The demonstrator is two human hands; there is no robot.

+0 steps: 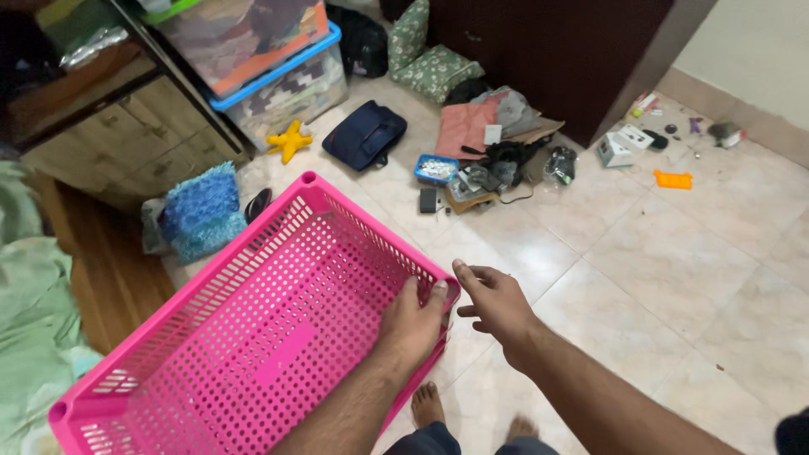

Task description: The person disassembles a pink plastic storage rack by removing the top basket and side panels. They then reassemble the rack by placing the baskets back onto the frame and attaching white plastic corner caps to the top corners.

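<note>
A large pink perforated plastic basket (211,286) hangs tilted above the tiled floor, empty inside. My left hand (413,324) grips its right rim, fingers curled over the edge near the corner. My right hand (493,303) hovers just to the right of that rim, fingers loosely spread, holding nothing and apart from the basket. My bare feet (430,404) show below the basket.
Clutter lies on the floor ahead: a navy bag (365,133), a yellow star toy (289,141), a small blue box (436,168), clothes and cables (497,160), an orange piece (673,179). Stacked storage bins (282,76) and a wooden cabinet (118,126) stand left. A blue fluffy mat (200,211) lies beside the basket.
</note>
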